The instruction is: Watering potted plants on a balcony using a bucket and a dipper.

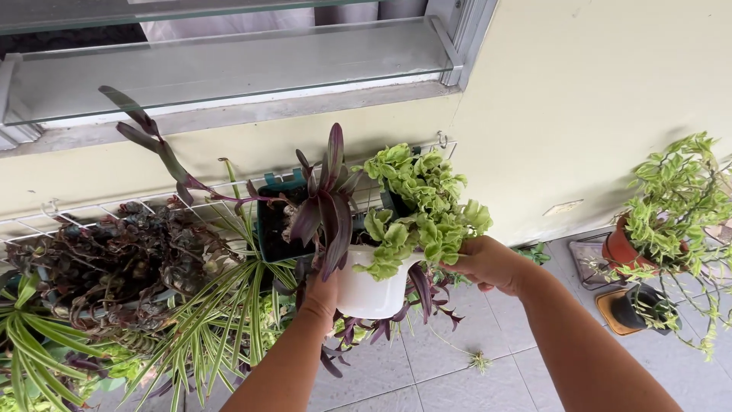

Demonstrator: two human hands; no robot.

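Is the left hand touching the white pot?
Touching. The head view shows the left hand pressed against the side of the white pot, with no gap.

A white pot [371,288] is seen, topped by crinkled lime-green leaves [418,207]. Deep purple, strap-shaped leaves [329,206] are shown just left of them, with a dark teal square pot [273,225] behind. Further left, brownish-maroon foliage [122,255] is noted, and below it long green blades striped with cream [221,320]. At the far right, a terracotta-red pot [619,248] is filled with green-and-cream variegated leaves [679,206]. The wall [579,91] is painted pale yellow-green; the floor [450,366] is tiled pale grey.
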